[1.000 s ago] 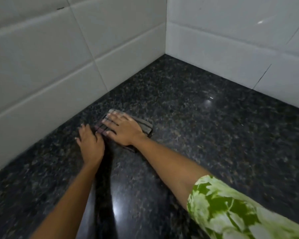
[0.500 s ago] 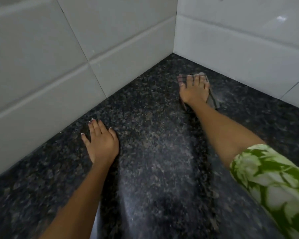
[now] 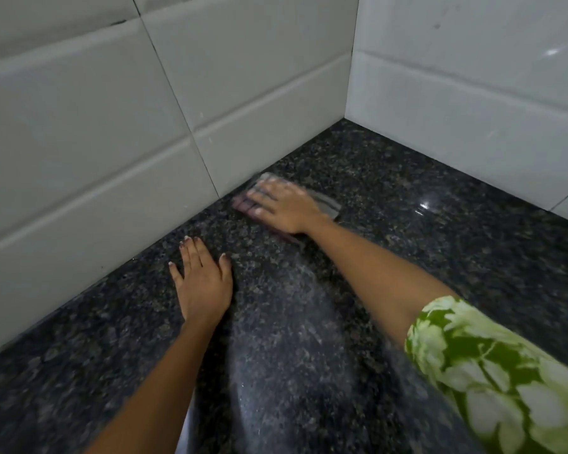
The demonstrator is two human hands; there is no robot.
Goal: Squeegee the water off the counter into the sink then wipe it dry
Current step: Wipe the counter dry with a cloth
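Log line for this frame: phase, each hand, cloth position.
phase: wipe dry | right hand: flat on cloth, by left wall tiles | left hand: flat on counter, empty | sink: not in view

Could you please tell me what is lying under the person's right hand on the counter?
A folded grey cloth lies flat under the right hand on the dark granite counter. Its middle is covered by the palm; only blurred edges show.

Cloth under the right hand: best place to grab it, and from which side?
Grip the cloth's exposed edge on the corner side of the right hand, coming from above. It lies flat on the counter, palm covering the rest, so only that strip is free.
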